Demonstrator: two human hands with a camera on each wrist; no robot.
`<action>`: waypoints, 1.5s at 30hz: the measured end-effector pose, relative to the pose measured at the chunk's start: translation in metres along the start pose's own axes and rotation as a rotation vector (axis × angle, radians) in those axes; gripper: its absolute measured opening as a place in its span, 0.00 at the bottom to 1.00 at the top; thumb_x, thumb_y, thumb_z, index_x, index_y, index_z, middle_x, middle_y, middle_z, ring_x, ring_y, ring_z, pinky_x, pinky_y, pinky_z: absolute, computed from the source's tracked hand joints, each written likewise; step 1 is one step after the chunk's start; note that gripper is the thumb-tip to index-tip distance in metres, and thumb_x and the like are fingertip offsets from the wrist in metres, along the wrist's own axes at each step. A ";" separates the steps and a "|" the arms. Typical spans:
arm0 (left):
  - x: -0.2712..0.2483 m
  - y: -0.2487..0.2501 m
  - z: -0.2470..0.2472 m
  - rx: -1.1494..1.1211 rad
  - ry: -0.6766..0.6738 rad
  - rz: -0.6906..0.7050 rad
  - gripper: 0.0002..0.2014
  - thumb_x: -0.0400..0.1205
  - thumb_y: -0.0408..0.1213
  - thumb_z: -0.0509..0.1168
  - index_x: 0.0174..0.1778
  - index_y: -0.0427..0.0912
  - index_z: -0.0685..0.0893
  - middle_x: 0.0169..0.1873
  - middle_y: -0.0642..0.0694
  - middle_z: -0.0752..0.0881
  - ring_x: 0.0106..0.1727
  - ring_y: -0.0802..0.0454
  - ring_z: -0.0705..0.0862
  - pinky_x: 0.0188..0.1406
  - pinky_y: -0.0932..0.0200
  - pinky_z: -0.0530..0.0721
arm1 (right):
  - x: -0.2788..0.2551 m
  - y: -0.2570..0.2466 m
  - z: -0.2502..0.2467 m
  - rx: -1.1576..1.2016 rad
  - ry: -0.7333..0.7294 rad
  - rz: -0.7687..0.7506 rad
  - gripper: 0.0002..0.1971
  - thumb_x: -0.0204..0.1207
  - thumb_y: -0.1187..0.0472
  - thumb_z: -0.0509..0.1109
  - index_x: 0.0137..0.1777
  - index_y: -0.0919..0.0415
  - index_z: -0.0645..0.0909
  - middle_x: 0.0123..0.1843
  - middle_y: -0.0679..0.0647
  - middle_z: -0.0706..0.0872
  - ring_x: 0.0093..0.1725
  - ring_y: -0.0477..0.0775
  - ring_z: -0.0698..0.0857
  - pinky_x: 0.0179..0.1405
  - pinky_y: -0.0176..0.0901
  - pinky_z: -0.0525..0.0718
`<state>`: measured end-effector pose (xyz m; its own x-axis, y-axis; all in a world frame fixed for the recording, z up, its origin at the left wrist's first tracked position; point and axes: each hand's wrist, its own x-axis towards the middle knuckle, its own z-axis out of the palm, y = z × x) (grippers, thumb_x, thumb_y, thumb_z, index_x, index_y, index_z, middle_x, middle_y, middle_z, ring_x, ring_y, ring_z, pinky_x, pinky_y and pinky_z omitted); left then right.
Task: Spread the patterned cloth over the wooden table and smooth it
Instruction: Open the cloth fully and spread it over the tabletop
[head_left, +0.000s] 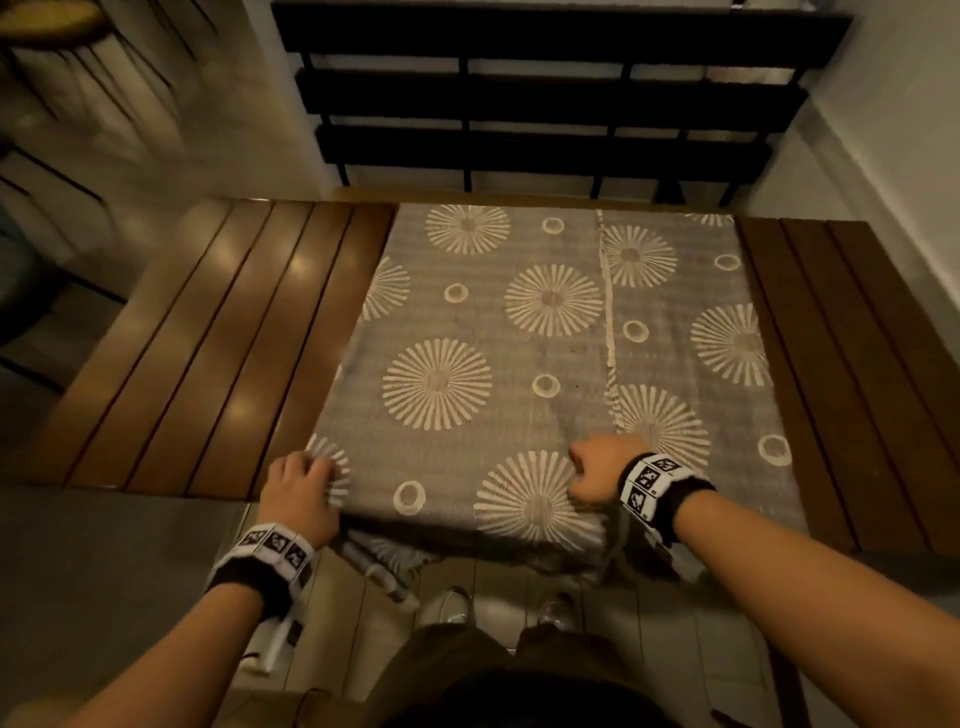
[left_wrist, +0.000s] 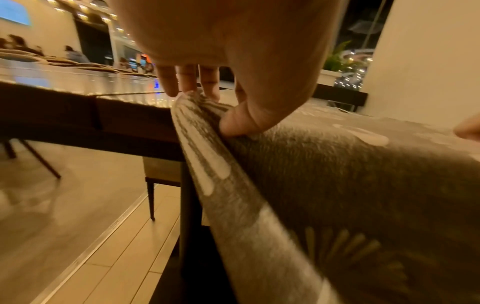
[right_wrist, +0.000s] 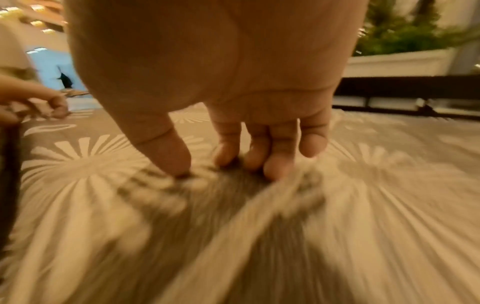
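The patterned cloth (head_left: 545, 332) was found laid across the middle of the worktop (head_left: 208, 338), from the far edge at 12 o'clock down to the near edge at 6 o'clock, where it was draped over and left hanging toward the floor. By the look of it, the spreading was only partly done: bare slats were left showing at 9 o'clock and at 3 o'clock, and a raised seam or folded edge (head_left: 608, 312) was seen running from 12 to 6 o'clock right of centre, so the cloth was judged to be still doubled and not yet opened to its width. The near left corner was pinched by the left hand (head_left: 301, 493), thumb curled against the fabric and fingers (left_wrist: 187, 78) set behind it at the table edge. A bunch of cloth was gathered under the right hand (head_left: 597, 473), fingers (right_wrist: 275, 162) and thumb drawn narrow around a small ridge of wrinkles, though that view was blurred. Opening out and smoothing were taken as what remained. The worktop was made of glossy dark wooden slats with lamp glare on them at 9 o'clock; a black slatted bench (head_left: 545, 104) was stood beyond it at 12 o'clock, pale walls at the sides, light floor planks (head_left: 363, 649) below.
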<state>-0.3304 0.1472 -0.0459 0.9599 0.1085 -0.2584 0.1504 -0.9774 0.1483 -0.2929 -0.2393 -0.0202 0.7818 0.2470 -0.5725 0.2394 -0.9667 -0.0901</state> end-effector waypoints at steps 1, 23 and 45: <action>0.002 0.000 0.002 -0.051 0.024 -0.061 0.25 0.65 0.34 0.73 0.59 0.42 0.81 0.61 0.35 0.77 0.62 0.31 0.72 0.58 0.41 0.77 | 0.008 -0.007 -0.010 -0.069 -0.011 -0.024 0.19 0.70 0.45 0.62 0.45 0.60 0.83 0.44 0.59 0.88 0.44 0.63 0.86 0.46 0.48 0.85; -0.010 -0.037 0.004 -1.119 -0.113 -0.461 0.11 0.76 0.26 0.63 0.31 0.44 0.75 0.27 0.47 0.77 0.32 0.49 0.75 0.38 0.54 0.75 | 0.166 -0.264 -0.073 -0.547 0.079 -0.844 0.24 0.72 0.54 0.70 0.68 0.53 0.75 0.72 0.58 0.70 0.74 0.62 0.67 0.75 0.61 0.63; 0.069 0.076 -0.070 -0.160 -0.238 0.249 0.08 0.78 0.46 0.58 0.37 0.47 0.72 0.42 0.40 0.87 0.47 0.38 0.85 0.43 0.51 0.80 | 0.138 -0.097 -0.096 -0.039 0.243 -0.196 0.24 0.71 0.59 0.67 0.69 0.59 0.74 0.72 0.60 0.72 0.69 0.65 0.75 0.68 0.53 0.73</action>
<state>-0.2365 0.0927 0.0142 0.8927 -0.1920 -0.4077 -0.0271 -0.9259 0.3768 -0.1525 -0.1052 -0.0125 0.8322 0.4418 -0.3350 0.4175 -0.8969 -0.1456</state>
